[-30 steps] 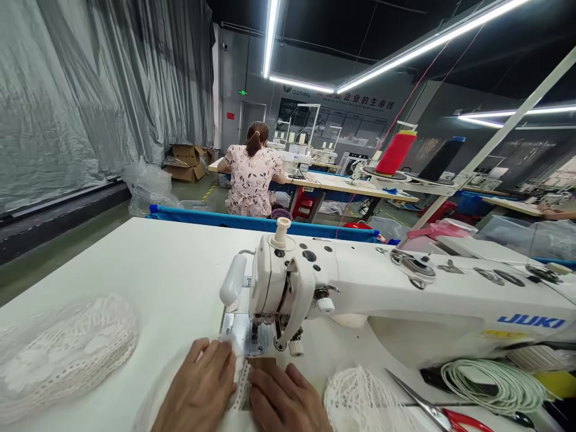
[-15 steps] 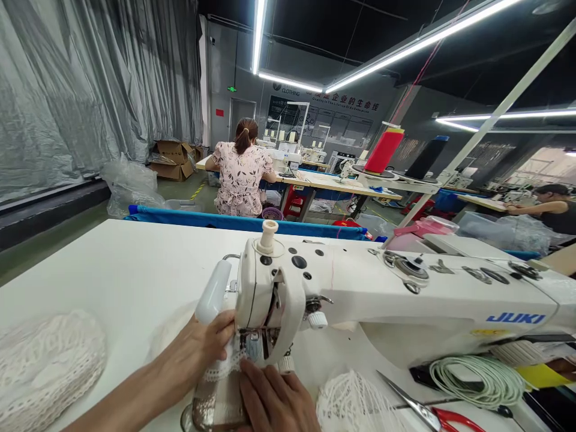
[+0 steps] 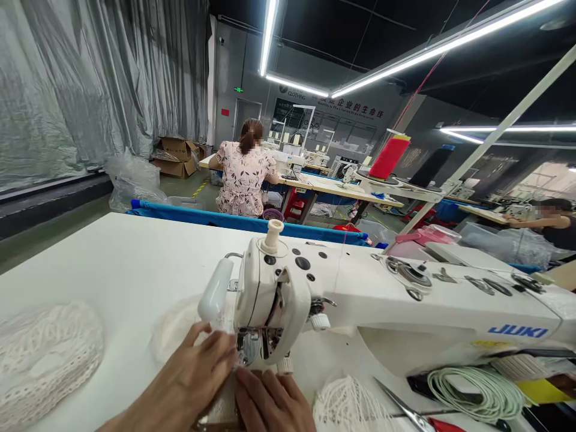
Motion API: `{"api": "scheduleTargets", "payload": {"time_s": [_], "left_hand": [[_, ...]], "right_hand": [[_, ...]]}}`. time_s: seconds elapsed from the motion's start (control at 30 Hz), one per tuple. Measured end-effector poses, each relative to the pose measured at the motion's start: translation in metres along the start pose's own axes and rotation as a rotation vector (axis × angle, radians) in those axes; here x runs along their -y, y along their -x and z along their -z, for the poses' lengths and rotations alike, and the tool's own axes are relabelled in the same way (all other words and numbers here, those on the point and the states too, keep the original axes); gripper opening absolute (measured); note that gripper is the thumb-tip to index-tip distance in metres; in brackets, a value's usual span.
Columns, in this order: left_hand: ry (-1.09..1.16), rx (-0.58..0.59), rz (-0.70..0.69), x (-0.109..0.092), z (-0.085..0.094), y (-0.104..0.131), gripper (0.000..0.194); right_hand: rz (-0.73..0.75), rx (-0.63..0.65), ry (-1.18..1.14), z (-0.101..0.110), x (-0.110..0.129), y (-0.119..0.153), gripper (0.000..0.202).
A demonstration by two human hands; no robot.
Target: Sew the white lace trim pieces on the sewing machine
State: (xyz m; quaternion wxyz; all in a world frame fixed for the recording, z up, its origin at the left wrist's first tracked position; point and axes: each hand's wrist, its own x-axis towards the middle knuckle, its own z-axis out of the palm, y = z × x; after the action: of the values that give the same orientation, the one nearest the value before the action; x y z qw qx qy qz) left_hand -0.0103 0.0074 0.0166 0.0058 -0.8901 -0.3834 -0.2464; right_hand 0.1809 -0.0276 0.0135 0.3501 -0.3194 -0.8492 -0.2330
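Note:
A white JUKI sewing machine (image 3: 405, 300) stands on the white table (image 3: 126, 264) in front of me. My left hand (image 3: 193, 378) lies flat at the needle area, its fingers pressing a strip of white lace and fabric (image 3: 220, 402) just left of the presser foot (image 3: 252, 345). My right hand (image 3: 270, 402) rests beside it, fingers flat on the same piece in front of the foot. Most of the fabric is hidden under both hands.
A pile of white lace (image 3: 45, 354) lies at the left, another bundle (image 3: 346, 408) at the right of my hands. Scissors with red handles (image 3: 418, 417) and a coiled pale cord (image 3: 472, 390) lie under the machine arm. A red thread cone (image 3: 389, 156) stands behind. Other people sew at tables beyond.
Both hands slid forward from in front of the machine up to the presser foot, taking the lace and fabric with them. The camera view shifted slightly.

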Motion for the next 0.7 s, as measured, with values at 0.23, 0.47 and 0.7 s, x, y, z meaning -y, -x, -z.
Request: {"api": "scheduleTargets", "payload": {"time_s": [0.23, 0.47, 0.7], "left_hand": [[-0.047, -0.172, -0.18, -0.015, -0.011, 0.009, 0.023], [-0.027, -0.188, -0.174, -0.012, -0.011, 0.01, 0.021], [-0.11, -0.145, -0.119, -0.007, -0.007, 0.008, 0.03]], "right_hand": [[0.026, 0.044, 0.017, -0.003, -0.001, 0.007, 0.061], [0.054, 0.05, 0.035, -0.008, -0.003, 0.01, 0.063], [0.053, 0.028, 0.041, -0.011, -0.005, 0.009, 0.071]]}}
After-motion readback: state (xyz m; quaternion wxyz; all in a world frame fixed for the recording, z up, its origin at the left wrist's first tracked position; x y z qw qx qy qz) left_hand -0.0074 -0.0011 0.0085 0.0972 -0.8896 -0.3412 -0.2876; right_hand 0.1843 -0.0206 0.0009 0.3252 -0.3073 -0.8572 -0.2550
